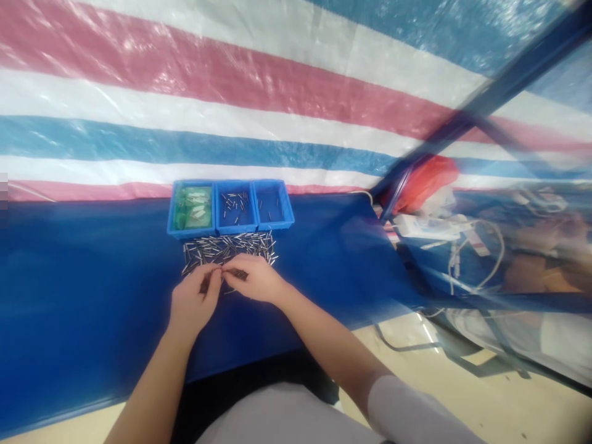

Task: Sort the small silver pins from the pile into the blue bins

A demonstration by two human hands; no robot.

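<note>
My left hand point(197, 297) and my right hand point(256, 279) meet at the fingertips over the near edge of a pile of thin metal pins point(210, 246) on the blue table. Both are closed in a pinch. Dark, slim pieces that look like the same pins show between thumb and fingers of each hand; exactly what the fingertips pinch is too small to make out. Just behind the pile stands a row of joined blue bins. The left bin point(172, 216) has green lining and pale pieces, the middle bin point(235, 228) several pins, the right bin point(271, 220) a few.
The blue table point(92, 296) runs along a striped plastic sheet point(185, 98). To the right are a dark metal frame point(499, 92), a red bag point(423, 182), a white power strip point(428, 227) and cables, all blurred. Another person's arm point(531, 262) is blurred at far right.
</note>
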